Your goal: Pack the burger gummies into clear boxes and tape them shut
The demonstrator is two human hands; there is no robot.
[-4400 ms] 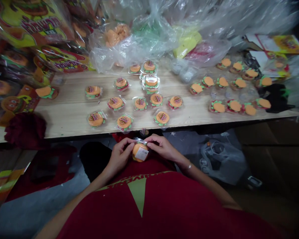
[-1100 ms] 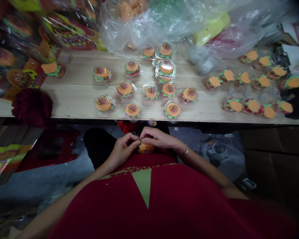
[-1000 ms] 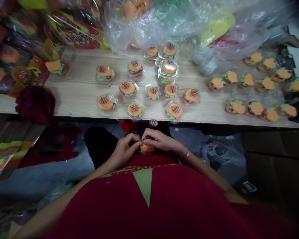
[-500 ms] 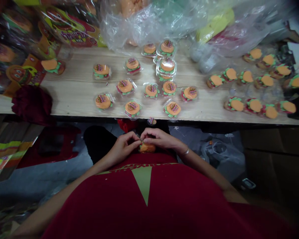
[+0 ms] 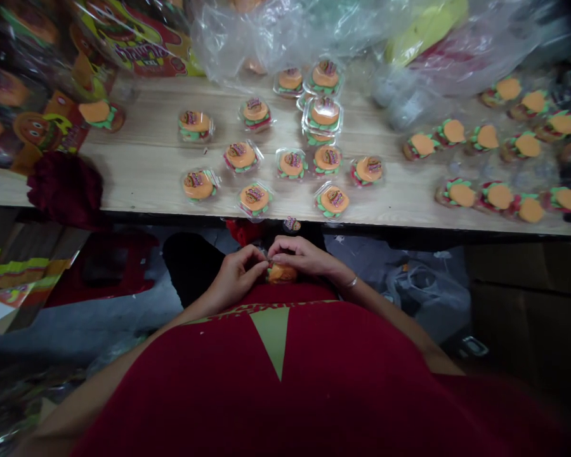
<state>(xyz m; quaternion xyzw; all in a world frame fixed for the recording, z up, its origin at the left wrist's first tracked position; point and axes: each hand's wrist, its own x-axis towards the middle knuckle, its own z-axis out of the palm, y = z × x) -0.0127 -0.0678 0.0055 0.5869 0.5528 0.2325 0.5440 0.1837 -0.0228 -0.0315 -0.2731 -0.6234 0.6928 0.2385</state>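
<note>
In my lap, just below the table's front edge, lies a toy burger [image 5: 282,273] with an orange bun top. My left hand [image 5: 238,274] pinches at its left upper edge, thumb against fingertips. Curled over the burger's top, my right hand [image 5: 302,259] has its thumb and fingers closed along that same edge. Whether a clear case surrounds this burger is hard to make out. A small round burger sticker [image 5: 292,225] shows just past my right hand, by the table edge. Several burgers in clear cases, such as one boxed burger [image 5: 333,200], stand on the table in front of me.
Uncased burgers [image 5: 497,195] stand in rows on the right of the table [image 5: 143,181]. Clear plastic bags [image 5: 276,44] cover the back. A dark red cloth [image 5: 66,189] and printed burger packs [image 5: 52,130] lie left. Below are a red stool [image 5: 118,273] and cardboard [image 5: 528,304].
The view has shifted slightly, so the table appears a little higher. Both hands stay at the burger in the lap, with only small finger movement.
</note>
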